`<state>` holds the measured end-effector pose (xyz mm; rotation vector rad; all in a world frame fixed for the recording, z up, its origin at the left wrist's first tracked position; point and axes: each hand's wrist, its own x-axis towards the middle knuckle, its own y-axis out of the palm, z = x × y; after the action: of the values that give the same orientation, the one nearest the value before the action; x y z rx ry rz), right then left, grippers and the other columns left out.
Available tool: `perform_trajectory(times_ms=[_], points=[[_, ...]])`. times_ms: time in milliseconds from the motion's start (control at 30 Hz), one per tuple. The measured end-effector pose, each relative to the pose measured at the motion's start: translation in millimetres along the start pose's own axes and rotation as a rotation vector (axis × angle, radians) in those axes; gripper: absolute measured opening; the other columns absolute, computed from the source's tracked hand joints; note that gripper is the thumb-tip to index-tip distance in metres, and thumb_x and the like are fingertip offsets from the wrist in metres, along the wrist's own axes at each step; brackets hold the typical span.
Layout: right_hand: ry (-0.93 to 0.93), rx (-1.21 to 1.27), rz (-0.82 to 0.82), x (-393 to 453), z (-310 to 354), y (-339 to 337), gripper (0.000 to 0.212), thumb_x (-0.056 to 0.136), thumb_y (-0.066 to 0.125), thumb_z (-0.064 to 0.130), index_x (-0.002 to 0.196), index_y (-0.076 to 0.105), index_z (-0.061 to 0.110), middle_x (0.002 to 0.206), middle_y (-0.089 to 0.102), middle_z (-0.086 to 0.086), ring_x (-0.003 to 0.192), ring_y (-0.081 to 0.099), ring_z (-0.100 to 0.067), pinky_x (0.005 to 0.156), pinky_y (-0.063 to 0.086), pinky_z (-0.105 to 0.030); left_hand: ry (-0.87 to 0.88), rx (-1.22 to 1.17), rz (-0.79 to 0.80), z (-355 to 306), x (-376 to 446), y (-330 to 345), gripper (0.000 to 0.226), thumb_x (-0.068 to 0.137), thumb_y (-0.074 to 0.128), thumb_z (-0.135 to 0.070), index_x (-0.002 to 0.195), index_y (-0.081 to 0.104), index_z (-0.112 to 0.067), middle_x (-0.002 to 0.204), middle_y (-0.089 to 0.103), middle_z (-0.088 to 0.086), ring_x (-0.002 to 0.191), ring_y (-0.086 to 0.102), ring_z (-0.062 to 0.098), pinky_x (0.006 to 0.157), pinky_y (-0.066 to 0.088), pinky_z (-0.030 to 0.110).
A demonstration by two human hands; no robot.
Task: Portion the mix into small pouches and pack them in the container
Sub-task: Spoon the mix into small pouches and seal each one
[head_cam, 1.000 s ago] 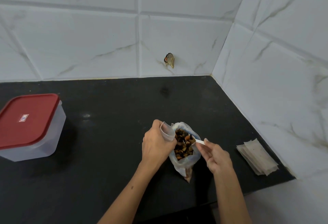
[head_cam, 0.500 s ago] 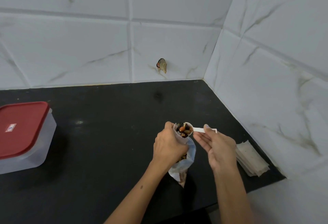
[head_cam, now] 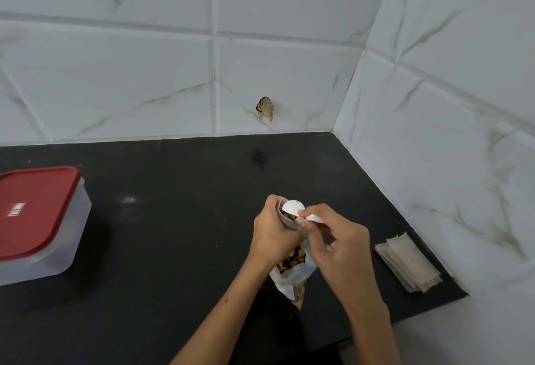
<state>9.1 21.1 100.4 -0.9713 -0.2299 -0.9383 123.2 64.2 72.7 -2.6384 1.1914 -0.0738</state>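
Observation:
My left hand grips a small pouch with its mouth held open; some brown mix shows inside it. My right hand pinches the handle of a white plastic spoon, which is tipped upside down over the pouch mouth. Below both hands a clear plastic bag of nut mix lies on the black counter, partly hidden by my hands. A clear container with a red lid, closed, stands at the far left of the counter.
A stack of flat empty pouches lies at the right near the counter's front edge. White tiled walls meet in a corner at the back right. A small scrap sticks to the back wall.
The spoon rose out of the mix bag loaded, came to the small pouch and has turned over above its mouth. My left hand kept holding the pouch.

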Motion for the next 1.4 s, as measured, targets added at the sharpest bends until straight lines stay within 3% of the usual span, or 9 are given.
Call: perform_trajectory(times_ms=[200, 400, 533, 1200, 1300, 1400], points=[[-0.051, 0.094, -0.1, 0, 2, 3, 0.018, 0.085, 0.065, 0.018, 0.095, 0.071, 0.004, 0.089, 0.073, -0.002, 0.091, 0.066, -0.004, 0.071, 0.053, -0.008, 0.083, -0.069, -0.026, 0, 2, -5, 0.037, 0.07, 0.078, -0.013, 0.093, 0.05, -0.021, 0.08, 0.06, -0.011, 0.065, 0.056, -0.011, 0.054, 0.043, 0.007], [0.057, 0.229, -0.067, 6, 7, 2, 0.03, 0.087, 0.058, 0.033, 0.092, 0.07, 0.006, 0.084, 0.071, 0.003, 0.08, 0.069, -0.007, 0.067, 0.058, -0.024, 0.161, -0.112, -0.052, 2, 2, -5, 0.037, 0.071, 0.079, -0.01, 0.095, 0.051, -0.014, 0.082, 0.061, -0.011, 0.069, 0.058, -0.006, 0.059, 0.045, 0.011], [0.05, 0.215, -0.135, 7, 6, 4, 0.011, 0.086, 0.065, 0.018, 0.089, 0.07, 0.008, 0.082, 0.071, 0.004, 0.078, 0.069, -0.005, 0.066, 0.056, -0.02, 0.18, -0.127, -0.067, 2, 3, -7, 0.038, 0.071, 0.078, -0.009, 0.096, 0.05, -0.013, 0.081, 0.061, -0.01, 0.068, 0.059, -0.005, 0.059, 0.047, 0.012], [0.122, 0.197, -0.067, 12, 21, 8, 0.004, 0.083, 0.07, 0.005, 0.084, 0.069, 0.009, 0.074, 0.069, 0.009, 0.072, 0.068, 0.0, 0.06, 0.054, -0.014, 0.194, -0.124, -0.049, 7, 5, -13, 0.041, 0.068, 0.079, -0.021, 0.091, 0.046, -0.016, 0.079, 0.06, -0.009, 0.067, 0.057, -0.002, 0.058, 0.047, 0.016], [0.19, 0.255, -0.243, 13, 27, 8, 0.007, 0.085, 0.067, 0.005, 0.085, 0.068, 0.011, 0.078, 0.069, 0.007, 0.075, 0.069, -0.003, 0.063, 0.054, -0.014, 0.191, -0.079, -0.079, 10, 6, -12, 0.037, 0.071, 0.075, -0.009, 0.088, 0.044, -0.022, 0.078, 0.057, -0.009, 0.069, 0.055, -0.001, 0.061, 0.046, 0.014], [0.503, 0.565, -0.493, 16, 31, 8, 0.008, 0.087, 0.065, 0.007, 0.085, 0.067, 0.014, 0.083, 0.072, -0.003, 0.078, 0.073, -0.014, 0.066, 0.059, -0.024, 0.203, -0.07, -0.094, 12, 8, -13, 0.037, 0.069, 0.07, -0.003, 0.087, 0.044, -0.022, 0.081, 0.058, -0.007, 0.075, 0.057, -0.001, 0.066, 0.046, 0.013]])
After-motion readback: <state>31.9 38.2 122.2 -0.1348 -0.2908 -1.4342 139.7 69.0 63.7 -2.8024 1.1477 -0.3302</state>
